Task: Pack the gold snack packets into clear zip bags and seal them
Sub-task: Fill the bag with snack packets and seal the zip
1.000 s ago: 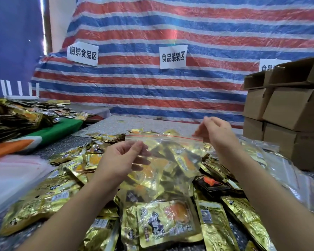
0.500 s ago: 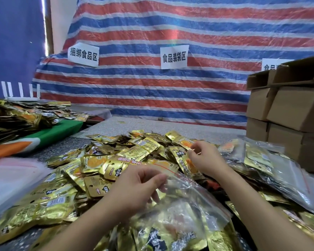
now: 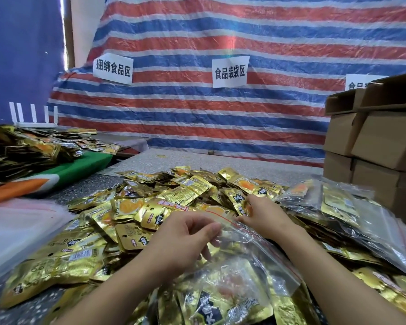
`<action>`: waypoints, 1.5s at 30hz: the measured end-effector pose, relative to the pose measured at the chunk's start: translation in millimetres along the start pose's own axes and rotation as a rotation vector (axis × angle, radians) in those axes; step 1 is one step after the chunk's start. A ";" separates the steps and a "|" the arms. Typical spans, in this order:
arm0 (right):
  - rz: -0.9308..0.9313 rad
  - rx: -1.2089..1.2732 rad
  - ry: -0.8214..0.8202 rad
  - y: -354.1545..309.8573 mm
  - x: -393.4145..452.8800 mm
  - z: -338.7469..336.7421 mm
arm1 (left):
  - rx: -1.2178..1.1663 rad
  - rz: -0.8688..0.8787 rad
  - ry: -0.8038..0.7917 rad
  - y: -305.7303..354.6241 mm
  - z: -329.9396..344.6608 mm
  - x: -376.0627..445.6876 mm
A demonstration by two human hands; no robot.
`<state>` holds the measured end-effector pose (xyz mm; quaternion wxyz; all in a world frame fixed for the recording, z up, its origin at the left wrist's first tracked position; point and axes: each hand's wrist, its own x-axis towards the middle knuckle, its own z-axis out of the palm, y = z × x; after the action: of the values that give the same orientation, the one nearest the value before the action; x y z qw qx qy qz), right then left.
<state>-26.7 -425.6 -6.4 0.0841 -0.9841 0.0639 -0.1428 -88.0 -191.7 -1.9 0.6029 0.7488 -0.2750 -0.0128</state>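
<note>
A heap of gold snack packets (image 3: pixel 174 200) covers the table in front of me. A clear zip bag (image 3: pixel 242 275) with a red seal line lies low over the near part of the heap, gold packets inside it. My left hand (image 3: pixel 185 240) pinches the bag's top edge near its left end. My right hand (image 3: pixel 263 214) reaches forward at the far end of the bag's mouth, fingers curled on a gold packet (image 3: pixel 240 202) in the heap.
Filled clear bags (image 3: pixel 347 212) are piled at the right, with stacked cardboard boxes (image 3: pixel 380 141) behind them. A stack of flat clear bags (image 3: pixel 14 231) lies at the left. A second packet heap (image 3: pixel 21 148) sits on a green and orange cloth.
The bag came down from chest height onto the heap. My right hand let go of its top edge and moved forward onto a packet in the heap.
</note>
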 end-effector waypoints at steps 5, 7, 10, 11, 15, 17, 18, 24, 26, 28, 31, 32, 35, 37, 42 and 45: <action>0.046 0.098 0.094 -0.5 1.9 -3.5 | 0.002 0.005 0.003 -0.6 -1.2 0.1; 0.077 0.203 0.136 -1.2 3.6 -6.4 | 0.016 0.018 0.001 -0.9 -1.3 0.4; 0.119 0.393 0.128 -4.1 6.0 -10.9 | 0.033 0.018 0.001 -2.1 -1.7 0.6; 0.139 0.458 0.129 -5.3 6.3 -13.3 | 0.037 0.016 0.003 -2.5 -2.1 0.8; 0.200 0.667 0.129 -6.3 2.8 -17.6 | 0.055 0.021 0.008 -2.4 -3.0 1.1; 0.224 0.814 0.112 -6.7 0.3 -20.2 | 0.059 0.023 0.015 -1.7 -3.3 1.3; 0.250 0.947 0.074 -7.3 -0.4 -23.0 | 0.060 0.025 0.024 -1.4 -3.4 1.2; 0.215 1.775 -0.188 -9.8 -9.3 -49.4 | 0.008 0.006 0.071 -0.2 -5.6 2.2; 0.165 1.812 -0.196 -11.6 -13.6 -56.0 | 0.005 0.017 0.086 -0.9 -6.7 5.0; 0.169 1.812 -0.172 -16.0 -16.8 -65.3 | -0.016 0.012 0.112 -1.6 -8.6 7.7; 0.217 1.877 -0.097 -20.6 -20.7 -84.1 | -0.075 0.001 0.164 -1.5 -14.5 9.6; 0.208 1.910 -0.089 -21.3 -23.5 -91.4 | -0.092 0.004 0.173 -1.2 -16.4 9.5; 0.135 1.920 -0.069 -23.3 -33.0 -110.4 | -0.117 0.015 0.185 -0.7 -19.8 9.2; 0.096 1.907 -0.049 -25.7 -39.9 -118.3 | -0.129 0.017 0.190 -1.1 -19.6 9.7; -0.001 1.839 0.008 -25.5 -55.6 -121.0 | -0.135 0.058 0.187 0.8 -17.9 7.4; -0.017 1.756 0.039 -26.1 -59.9 -119.6 | -0.142 0.084 0.210 2.2 -17.4 5.9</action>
<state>-115.9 -408.7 95.3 0.8086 -0.5618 -0.0748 -0.1578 -77.8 -179.0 6.7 0.6800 0.6892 -0.2398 0.0714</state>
